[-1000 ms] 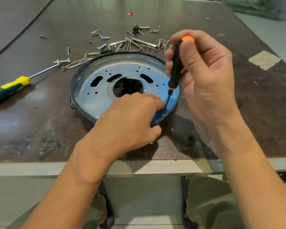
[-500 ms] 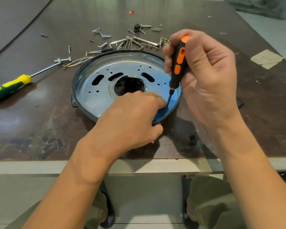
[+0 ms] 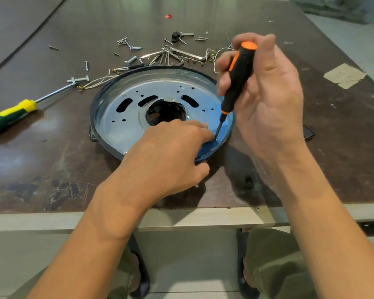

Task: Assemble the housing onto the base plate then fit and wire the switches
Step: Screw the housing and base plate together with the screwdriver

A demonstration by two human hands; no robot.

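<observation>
Where everything rests: dark counter point(image 3: 343, 126).
Base plate point(image 3: 125, 124): centre of the counter, seated in the black housing point(image 3: 93, 117).
Left hand point(image 3: 166, 156): grip curled over the housing rim at 5 o'clock.
Right hand point(image 3: 268, 100): grip closed round the orange-black screwdriver point(image 3: 238, 78), tip on the plate at 4 o'clock.
Yellow-green screwdriver point(image 3: 9, 115): 9 o'clock.
Screws point(image 3: 130, 47): 12 o'clock.

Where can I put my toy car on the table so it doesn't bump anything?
Bare room lies at the near left, between the green-and-yellow screwdriver, the round plate and the table's front edge. Another patch sits near right, below the paper scrap. It's crowded behind the plate, among the loose screws and wires.
</observation>
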